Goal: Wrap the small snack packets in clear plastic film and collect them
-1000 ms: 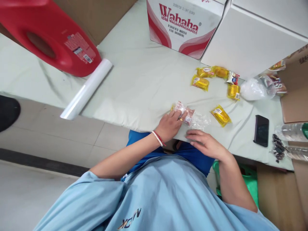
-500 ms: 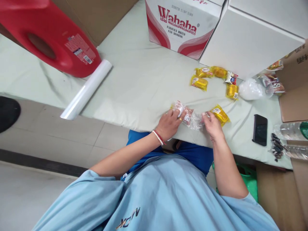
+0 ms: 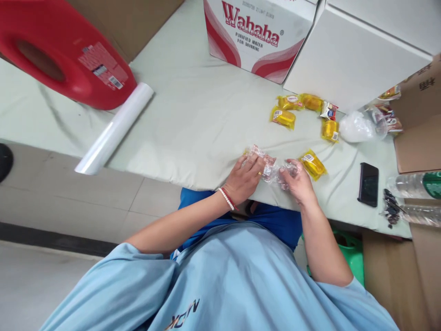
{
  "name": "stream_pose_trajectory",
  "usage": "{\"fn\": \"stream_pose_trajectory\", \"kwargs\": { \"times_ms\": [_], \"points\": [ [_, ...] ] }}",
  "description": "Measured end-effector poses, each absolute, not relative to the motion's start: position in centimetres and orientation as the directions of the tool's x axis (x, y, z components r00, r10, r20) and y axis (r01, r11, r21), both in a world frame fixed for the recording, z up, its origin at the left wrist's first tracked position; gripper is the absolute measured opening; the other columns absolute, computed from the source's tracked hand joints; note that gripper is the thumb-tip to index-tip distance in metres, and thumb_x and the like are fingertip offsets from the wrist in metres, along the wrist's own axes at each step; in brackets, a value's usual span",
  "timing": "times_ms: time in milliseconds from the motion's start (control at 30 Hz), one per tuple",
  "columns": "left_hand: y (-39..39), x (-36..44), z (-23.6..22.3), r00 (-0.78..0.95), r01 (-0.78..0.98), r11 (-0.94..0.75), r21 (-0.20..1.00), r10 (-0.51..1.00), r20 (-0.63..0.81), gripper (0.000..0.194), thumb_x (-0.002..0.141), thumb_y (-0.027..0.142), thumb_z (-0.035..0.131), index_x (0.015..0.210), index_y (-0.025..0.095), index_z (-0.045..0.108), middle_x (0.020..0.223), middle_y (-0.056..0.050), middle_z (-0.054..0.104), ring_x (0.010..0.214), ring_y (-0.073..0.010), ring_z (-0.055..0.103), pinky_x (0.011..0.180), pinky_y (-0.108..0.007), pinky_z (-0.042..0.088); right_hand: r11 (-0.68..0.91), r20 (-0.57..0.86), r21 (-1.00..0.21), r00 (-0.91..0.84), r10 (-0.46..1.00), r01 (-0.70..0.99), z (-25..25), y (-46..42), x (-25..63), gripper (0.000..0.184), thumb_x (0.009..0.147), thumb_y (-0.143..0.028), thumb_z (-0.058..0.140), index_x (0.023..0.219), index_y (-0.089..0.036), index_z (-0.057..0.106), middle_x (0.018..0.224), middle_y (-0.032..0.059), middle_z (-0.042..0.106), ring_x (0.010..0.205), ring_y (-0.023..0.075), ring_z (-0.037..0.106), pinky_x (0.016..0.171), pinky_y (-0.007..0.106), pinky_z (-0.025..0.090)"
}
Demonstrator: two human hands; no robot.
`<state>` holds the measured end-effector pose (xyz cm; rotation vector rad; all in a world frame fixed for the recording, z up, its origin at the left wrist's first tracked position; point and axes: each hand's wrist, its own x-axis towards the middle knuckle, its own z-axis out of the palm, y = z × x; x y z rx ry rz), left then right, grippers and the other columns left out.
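My left hand rests with curled fingers on a reddish snack packet that lies in a clear plastic bag near the table's front edge. My right hand pinches the other end of that clear bag. A yellow snack packet lies just right of my right hand. Several more yellow packets lie farther back on the pale green cloth.
A Wahaha water carton and a white box stand at the back. A red jug and a roll of clear film lie at left. A black phone, keys, water bottles and a cardboard box are at right.
My right hand rose from the table's front edge to the clear bag and closed on its right end. My left hand stayed on the reddish packet.
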<state>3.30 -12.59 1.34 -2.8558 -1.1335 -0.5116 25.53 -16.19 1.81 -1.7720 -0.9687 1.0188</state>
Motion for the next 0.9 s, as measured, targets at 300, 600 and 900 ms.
{"fn": "stream_pose_trajectory", "kwargs": {
  "times_ms": [300,600,900],
  "points": [
    [-12.7,4.5,2.7,0.714,0.663,-0.741,0.109,0.669,0.208,0.047,0.108,0.01,0.033,0.149,0.009,0.056,0.145,-0.021,0.066,0.15,-0.0346,0.05,0.1,-0.052,0.054,-0.207,-0.07,-0.877,0.311,0.948,0.434,5.7,-13.6,22.2,0.028,0.087,-0.048,0.07,0.082,-0.021,0.065,0.058,-0.0041,0.055,0.05,0.0122,0.047,0.05,0.026,0.035],
    [-13.3,3.7,1.6,0.707,0.596,-0.761,0.257,0.649,0.281,0.051,0.101,0.01,0.037,0.147,-0.006,0.053,0.155,-0.033,0.054,0.154,-0.0386,0.046,0.123,-0.057,0.043,-0.118,-0.101,-0.588,0.073,0.992,0.8,6.8,-9.4,18.7,0.022,0.095,-0.026,0.057,0.074,-0.022,0.055,0.066,-0.0005,0.059,0.064,0.0156,0.051,0.066,0.028,0.035],
    [-10.7,1.1,0.8,0.133,0.725,-0.217,0.653,0.975,0.177,0.027,0.095,0.025,0.056,0.115,0.015,0.072,0.131,-0.018,0.069,0.132,-0.0352,0.058,0.115,-0.059,0.048,0.026,0.049,-0.264,-0.014,0.999,0.964,4.8,-11.4,16.9,0.023,0.108,-0.023,0.037,0.103,-0.019,0.059,0.102,0.0119,0.065,0.081,0.0224,0.055,0.066,0.03,0.033]
  ]
}}
